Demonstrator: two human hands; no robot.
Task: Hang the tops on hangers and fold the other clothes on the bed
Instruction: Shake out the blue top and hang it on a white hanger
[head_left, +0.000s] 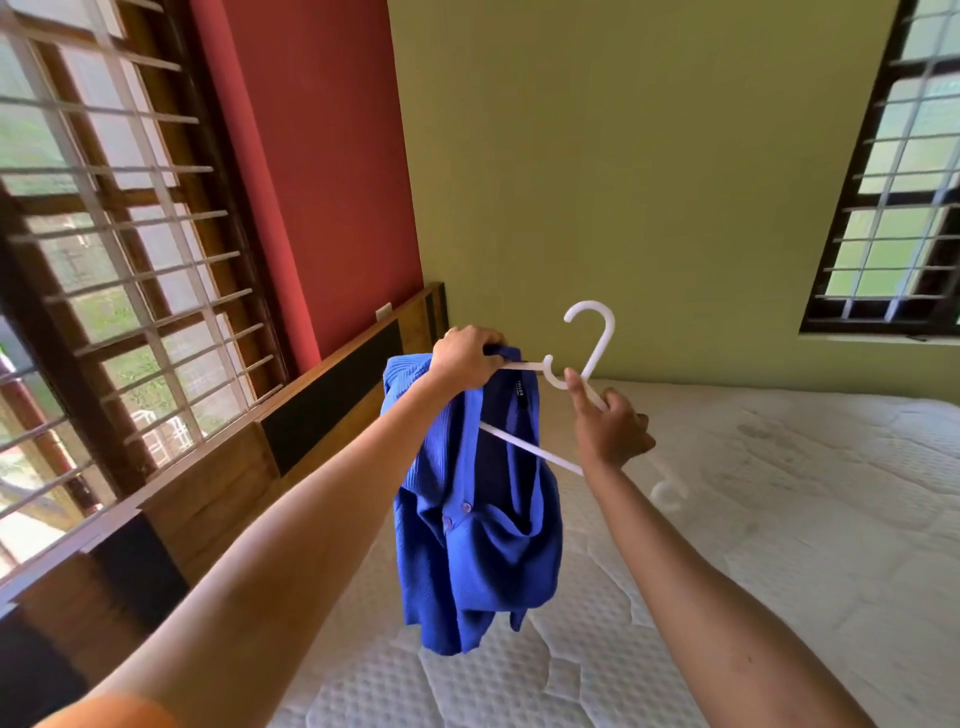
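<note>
Your left hand gripping blue cardigan's collar on one hanger arm, your right hand clasping white hanger's other arm, above the mattress.

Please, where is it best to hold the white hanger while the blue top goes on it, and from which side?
Probably hold the white hanger at the neck under its hook, from the right: that end is bare. The right hand grips there already; the blue top and left hand cover the other arm.
</note>
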